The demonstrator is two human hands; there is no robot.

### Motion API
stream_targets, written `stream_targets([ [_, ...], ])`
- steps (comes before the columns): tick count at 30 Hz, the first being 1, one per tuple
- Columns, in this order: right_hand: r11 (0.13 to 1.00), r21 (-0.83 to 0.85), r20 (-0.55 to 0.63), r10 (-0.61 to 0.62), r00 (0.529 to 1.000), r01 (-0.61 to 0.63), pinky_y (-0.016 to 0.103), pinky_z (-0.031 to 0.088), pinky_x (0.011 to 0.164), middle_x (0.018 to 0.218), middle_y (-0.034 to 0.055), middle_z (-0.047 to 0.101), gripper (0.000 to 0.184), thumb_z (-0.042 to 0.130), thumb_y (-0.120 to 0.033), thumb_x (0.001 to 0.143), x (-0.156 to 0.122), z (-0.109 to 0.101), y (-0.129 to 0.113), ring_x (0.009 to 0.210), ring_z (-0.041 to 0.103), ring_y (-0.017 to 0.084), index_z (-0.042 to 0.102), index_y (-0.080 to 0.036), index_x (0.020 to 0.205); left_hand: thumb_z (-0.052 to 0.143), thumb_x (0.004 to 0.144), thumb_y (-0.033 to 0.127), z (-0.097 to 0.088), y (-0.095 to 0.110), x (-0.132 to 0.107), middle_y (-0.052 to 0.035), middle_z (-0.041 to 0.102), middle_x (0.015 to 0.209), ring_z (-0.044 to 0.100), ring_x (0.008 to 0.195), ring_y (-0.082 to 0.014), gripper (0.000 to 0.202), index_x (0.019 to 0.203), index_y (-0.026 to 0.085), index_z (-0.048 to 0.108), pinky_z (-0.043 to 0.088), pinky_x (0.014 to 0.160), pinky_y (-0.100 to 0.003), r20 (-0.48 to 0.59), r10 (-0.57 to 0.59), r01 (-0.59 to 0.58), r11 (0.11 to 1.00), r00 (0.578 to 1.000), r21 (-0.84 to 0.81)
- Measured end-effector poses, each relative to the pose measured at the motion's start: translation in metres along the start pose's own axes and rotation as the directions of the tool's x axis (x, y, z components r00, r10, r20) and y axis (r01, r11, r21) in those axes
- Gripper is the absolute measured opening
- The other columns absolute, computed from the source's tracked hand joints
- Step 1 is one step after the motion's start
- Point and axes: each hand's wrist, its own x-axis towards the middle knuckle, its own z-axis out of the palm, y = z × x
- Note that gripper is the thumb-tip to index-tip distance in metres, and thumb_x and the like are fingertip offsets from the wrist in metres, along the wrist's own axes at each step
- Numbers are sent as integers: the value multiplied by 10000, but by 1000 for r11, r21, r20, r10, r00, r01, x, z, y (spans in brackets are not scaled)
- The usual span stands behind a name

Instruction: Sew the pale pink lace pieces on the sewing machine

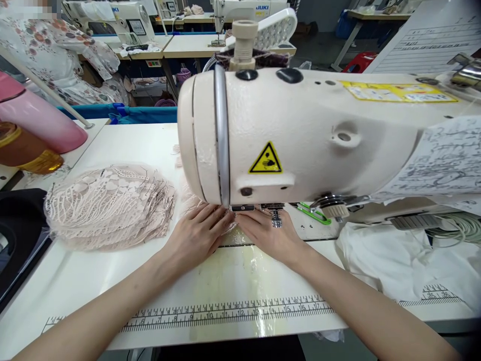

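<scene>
Pale pink lace (190,196) is laid on the white table (139,138), under the head of the sewing machine (300,125), & is partly hidden by it. The L hand (197,230) is rested palm down on the lace, w/ its fingers pointed in toward the needle spot. The R hand (268,233) is set just beside it, also palm down, w/ some of it covered by the machine parts. A small bit of lace can be seen btwn the 2 hands. Whether the lace is pinched by the L hand cannot be told, & the same goes for the R hand, b/c the fingertips can't be seen well. To the L, a big pile of lace pieces (110,208) is stacked flat, near the L hand but not touched. Green snips (315,214) are left R of the R hand, & white cloth (383,258) is bunched up farther R. Ruler marks (225,315) are printed along the near edge of the table. A pink bottle (45,118) is seen at far L, w/ a brown jar (26,150) next to it. At the back L, a person in a flowery top (56,47) is seen nr another machine (116,22).
</scene>
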Motion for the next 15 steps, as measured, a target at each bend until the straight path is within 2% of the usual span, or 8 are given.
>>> stream_targets([
  [6,1000,-7,21,-24,999,24,302,277,479,1102,-37,691,319,526,-30,804,-1,3,1,685,568,113,641,-253,1001,487,957,215,2,1,-2,-83,692,1195,663,1062,-254,323,1241,132,616,536,908,-400,0,-23,23,1000,1000,5],
  [11,999,-30,2,-35,999,35,309,332,478,1093,-48,699,405,511,28,763,-1,2,0,681,584,122,639,-245,1032,480,957,224,2,3,-2,-90,688,1200,658,1081,-257,331,1249,144,614,543,904,-401,14,-51,51,999,999,5],
  [15,999,-35,-21,-41,999,40,291,376,458,1148,-23,697,387,520,6,787,-3,3,0,723,620,148,651,-239,1057,483,953,223,1,4,0,-101,698,1171,667,1053,-261,335,1246,127,615,544,894,-406,14,-52,51,999,999,16],
])
